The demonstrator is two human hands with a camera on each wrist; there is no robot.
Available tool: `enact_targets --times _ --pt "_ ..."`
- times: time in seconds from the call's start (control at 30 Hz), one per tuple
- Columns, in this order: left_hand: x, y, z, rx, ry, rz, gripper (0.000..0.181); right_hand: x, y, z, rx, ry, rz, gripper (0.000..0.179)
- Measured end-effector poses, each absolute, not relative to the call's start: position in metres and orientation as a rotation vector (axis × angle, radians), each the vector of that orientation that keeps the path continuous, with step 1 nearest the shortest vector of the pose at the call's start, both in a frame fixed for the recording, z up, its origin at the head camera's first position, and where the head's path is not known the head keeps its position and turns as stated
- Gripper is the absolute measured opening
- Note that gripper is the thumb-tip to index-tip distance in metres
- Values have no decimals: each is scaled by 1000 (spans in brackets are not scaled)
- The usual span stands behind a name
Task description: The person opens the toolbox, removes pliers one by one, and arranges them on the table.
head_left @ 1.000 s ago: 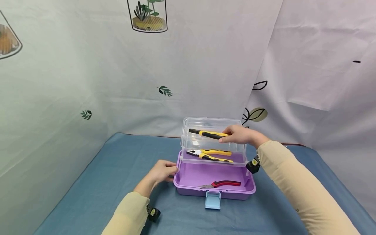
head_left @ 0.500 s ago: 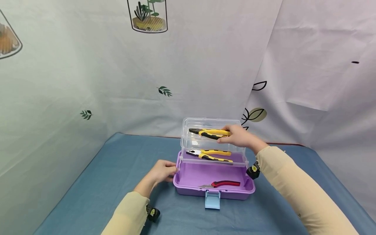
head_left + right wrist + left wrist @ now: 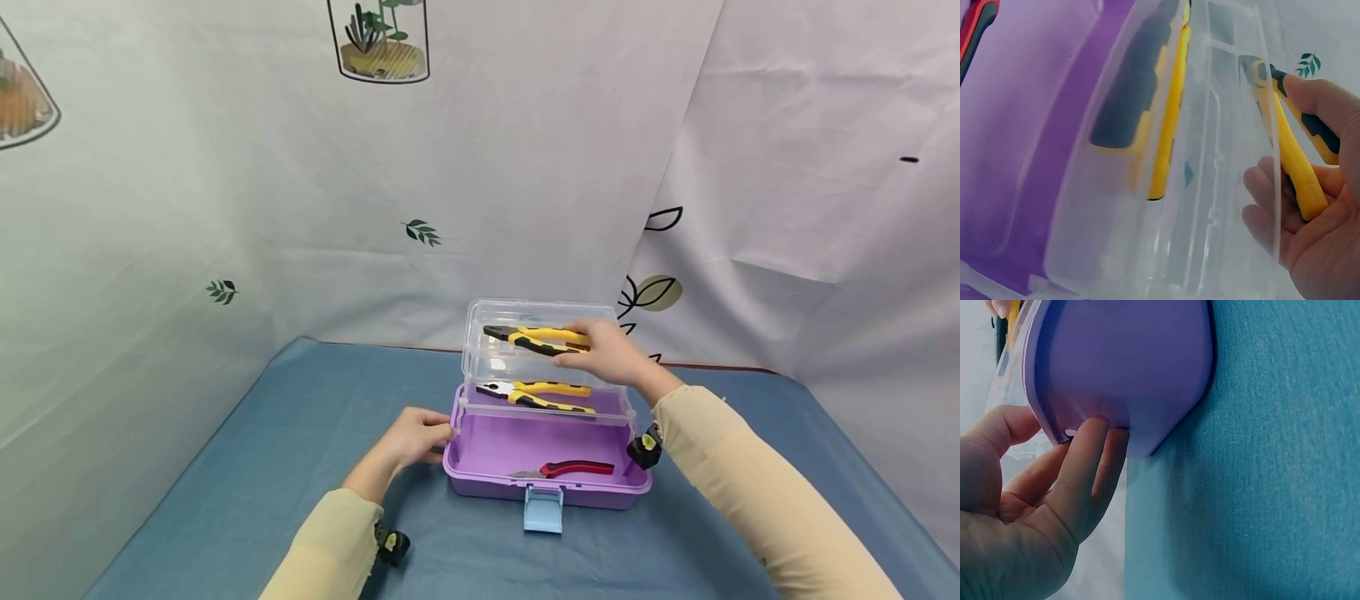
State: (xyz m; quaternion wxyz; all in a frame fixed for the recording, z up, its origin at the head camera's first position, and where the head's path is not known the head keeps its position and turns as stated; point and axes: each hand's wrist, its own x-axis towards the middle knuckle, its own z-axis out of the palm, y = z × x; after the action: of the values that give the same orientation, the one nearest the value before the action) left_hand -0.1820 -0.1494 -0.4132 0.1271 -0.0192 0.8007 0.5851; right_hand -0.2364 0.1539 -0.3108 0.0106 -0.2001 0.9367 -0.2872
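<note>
A purple toolbox stands open on the table. My left hand pinches the rim at its left end; the left wrist view has the thumb above the rim and fingers against the outer wall. My right hand holds yellow-and-black pliers by the handles, raised before the clear lid. A second pair of yellow-and-black pliers lies in the clear tray. Red-handled pliers lie in the purple bottom, their tips partly hidden by the front rim.
A light blue latch hangs down at the toolbox's front. Blue cloth covers the table. A pale printed curtain rises right behind the lid and along both sides.
The raised pliers have turned in my right hand, and their two handles now show farther apart. My right wrist has dropped slightly. The left hand and toolbox stay put.
</note>
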Motion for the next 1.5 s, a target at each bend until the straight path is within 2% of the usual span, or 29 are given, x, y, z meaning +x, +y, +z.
enact_targets --times 0.4,0.83,1.5 --pt "-178 -152 -416 -21 2309 1721 37 -231 150 -322 -580 2959 -968 66" --pt "-171 -145 -418 21 2418 1740 32 -227 155 -323 -591 2977 -1001 66" --pt "-174 -147 -423 -8 2376 1779 34 -219 174 -323 -555 3028 -1003 68"
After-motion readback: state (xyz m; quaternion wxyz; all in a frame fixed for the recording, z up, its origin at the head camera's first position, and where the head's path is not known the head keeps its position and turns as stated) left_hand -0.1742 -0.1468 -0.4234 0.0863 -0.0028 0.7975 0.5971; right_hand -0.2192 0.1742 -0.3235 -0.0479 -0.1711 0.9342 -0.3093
